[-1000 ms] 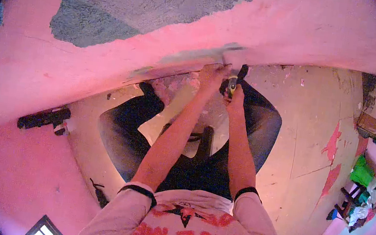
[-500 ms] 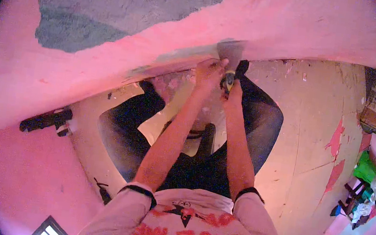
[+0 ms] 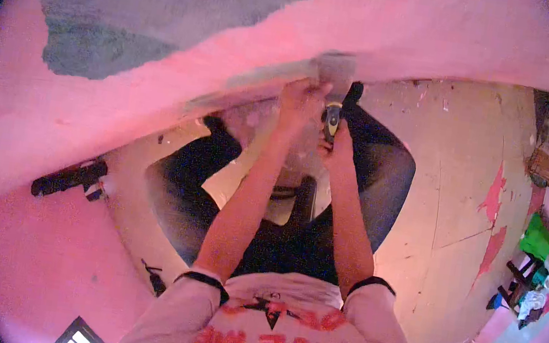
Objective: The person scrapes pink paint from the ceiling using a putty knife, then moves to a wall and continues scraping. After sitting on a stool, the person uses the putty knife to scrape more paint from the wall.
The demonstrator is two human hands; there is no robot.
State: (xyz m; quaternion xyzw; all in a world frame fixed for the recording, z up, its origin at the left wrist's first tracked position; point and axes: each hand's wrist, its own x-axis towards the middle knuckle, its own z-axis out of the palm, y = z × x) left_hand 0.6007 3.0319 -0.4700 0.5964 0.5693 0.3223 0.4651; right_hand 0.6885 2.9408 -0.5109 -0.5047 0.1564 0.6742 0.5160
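My right hand (image 3: 339,145) is closed around a small black-and-yellow hand tool (image 3: 332,118), whose exact kind I cannot make out. The tool points up toward the foot of the pink wall (image 3: 402,42). To its left, close to the wall, my left hand (image 3: 300,100) has its fingers curled, with the fingertips near the tool's far end. Blur hides whatever may be between those fingers. Just beyond both hands, a grey patch (image 3: 338,69) shows low on the wall.
My dark-trousered legs (image 3: 377,178) are bent on either side of the hands. A worn tan floor (image 3: 460,182) spreads right. Heaped cloths and a green item (image 3: 538,237) lie far right. A dark object (image 3: 69,178) sits by the wall at left.
My left hand has shifted slightly left, away from the tool. My right hand has drawn down a little, and more of the tool shows. The view has moved slightly.
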